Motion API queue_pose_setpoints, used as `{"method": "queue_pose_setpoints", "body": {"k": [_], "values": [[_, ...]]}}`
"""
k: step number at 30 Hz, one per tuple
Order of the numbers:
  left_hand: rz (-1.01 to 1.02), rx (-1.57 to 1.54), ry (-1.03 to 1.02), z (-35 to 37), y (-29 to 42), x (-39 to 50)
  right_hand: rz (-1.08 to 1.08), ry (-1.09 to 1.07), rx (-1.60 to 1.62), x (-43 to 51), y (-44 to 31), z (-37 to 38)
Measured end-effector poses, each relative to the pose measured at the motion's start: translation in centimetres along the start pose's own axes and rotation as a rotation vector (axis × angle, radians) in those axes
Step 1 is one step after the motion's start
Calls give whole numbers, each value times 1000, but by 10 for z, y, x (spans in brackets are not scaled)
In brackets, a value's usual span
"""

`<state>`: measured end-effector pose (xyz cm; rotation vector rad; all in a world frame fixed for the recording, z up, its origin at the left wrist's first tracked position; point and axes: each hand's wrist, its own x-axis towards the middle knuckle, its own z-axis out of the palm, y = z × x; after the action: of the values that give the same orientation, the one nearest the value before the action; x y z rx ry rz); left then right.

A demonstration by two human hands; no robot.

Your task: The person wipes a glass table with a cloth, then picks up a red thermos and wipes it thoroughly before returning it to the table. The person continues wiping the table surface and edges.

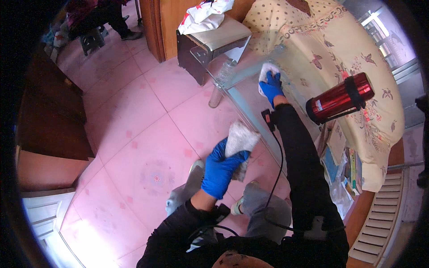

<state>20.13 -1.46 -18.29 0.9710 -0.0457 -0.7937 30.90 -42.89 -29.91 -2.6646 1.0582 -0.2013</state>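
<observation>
My left hand (221,169), in a blue glove, grips a folded grey-white cloth (242,138) in front of my legs, near the table's edge. The cloth sticks out above and below the fingers. Farther forward, my right hand (272,87), also gloved in blue, rests on a white cloth or pad (267,69) against the glass tabletop (249,88). Its fingers lie spread over the pad. To the right of that forearm is a red vacuum flask (341,97) with a black base and handle; the glass appears to carry it.
A ribbed clear vessel (225,72) shows by the glass corner. Behind it a white bag (206,18) lies on a padded stool (223,33). A bed with a floral cover (355,50) borders the table. Books (353,171) sit at right. Someone's dark-trousered leg (117,23) appears at upper left.
</observation>
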Motion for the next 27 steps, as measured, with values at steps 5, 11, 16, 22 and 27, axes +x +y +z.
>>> {"method": "queue_pose_setpoints", "body": {"k": [5, 11, 16, 22, 27], "values": [[-56, 72, -69, 12, -5, 0, -158, -65, -22, 65, -99, 14], [-50, 22, 26, 20, -14, 10, -679, -64, -23, 31, -172, 32], [46, -12, 60, 27, -16, 13, -802, -126, 192, -75, -116, -13], [234, 110, 39, 29, -41, 20, -482, -200, 147, -260, 17, -84], [165, 173, -15, 30, -72, 26, -196, -64, 194, -458, 146, -138]]}}
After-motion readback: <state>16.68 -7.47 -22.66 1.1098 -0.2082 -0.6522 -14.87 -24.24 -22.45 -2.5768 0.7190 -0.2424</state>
